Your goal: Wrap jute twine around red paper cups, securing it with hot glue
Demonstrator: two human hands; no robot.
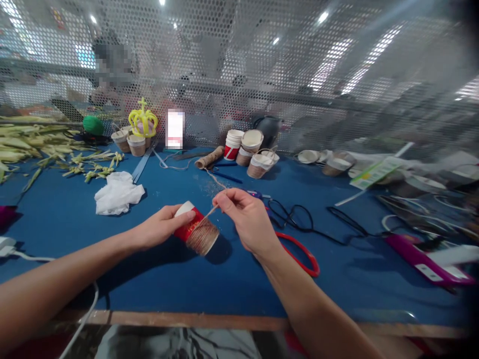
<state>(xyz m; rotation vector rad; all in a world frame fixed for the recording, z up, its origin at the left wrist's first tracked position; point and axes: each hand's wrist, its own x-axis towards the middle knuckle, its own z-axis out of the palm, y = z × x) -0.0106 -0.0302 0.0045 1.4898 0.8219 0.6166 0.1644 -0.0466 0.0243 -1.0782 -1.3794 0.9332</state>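
A red and white paper cup (183, 232) lies tilted in my left hand (164, 225), whose thumb presses on its side. Brown twine (204, 236) is wound in rows round the part of the cup that points to the lower right. From there a strand rises to my right hand (243, 212), which pinches it between thumb and fingers. Beyond that hand the strand runs back to a roll of twine (210, 157) lying on the blue table (157, 279).
Twine-wrapped cups (258, 165) and stacked red-white cups (233, 144) stand behind. Crumpled white tissue (119, 193) is at left, near husks (33, 139) and a yellow crown (143, 119). Red-handled scissors (314, 264), black cable (299, 224) and a purple power strip (426, 262) lie right.
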